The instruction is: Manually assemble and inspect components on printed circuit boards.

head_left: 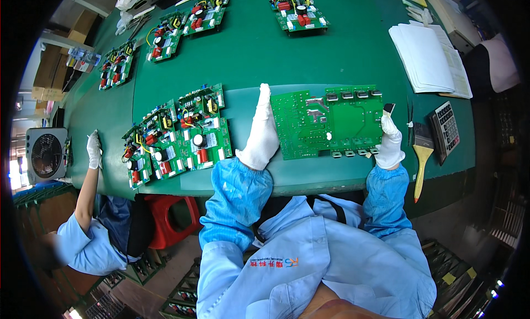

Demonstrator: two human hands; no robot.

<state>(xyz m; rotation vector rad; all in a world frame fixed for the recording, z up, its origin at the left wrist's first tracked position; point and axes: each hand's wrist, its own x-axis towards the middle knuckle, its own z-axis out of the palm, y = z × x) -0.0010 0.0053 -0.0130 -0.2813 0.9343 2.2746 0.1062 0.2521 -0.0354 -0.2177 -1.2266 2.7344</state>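
Observation:
A green circuit board (353,120) lies solder side up in front of me, with metal-tabbed parts along its top and bottom edges. My left hand (261,134), in a white glove, stands edge-on at the board's left side, fingers stretched out straight. At the right edge, my gloved right hand (391,142) is closed around a small dark-tipped tool (389,108), most of which the fingers hide. Left of my left hand, several populated circuit boards (204,136) sit side by side, component side up.
More populated boards (301,15) stand at the back. To the right are a yellow-handled brush (422,153), a calculator (445,128) and a paper stack (422,59). At left, a co-worker's gloved hand (94,150) rests near a fan (47,155); a red stool (168,219) is below.

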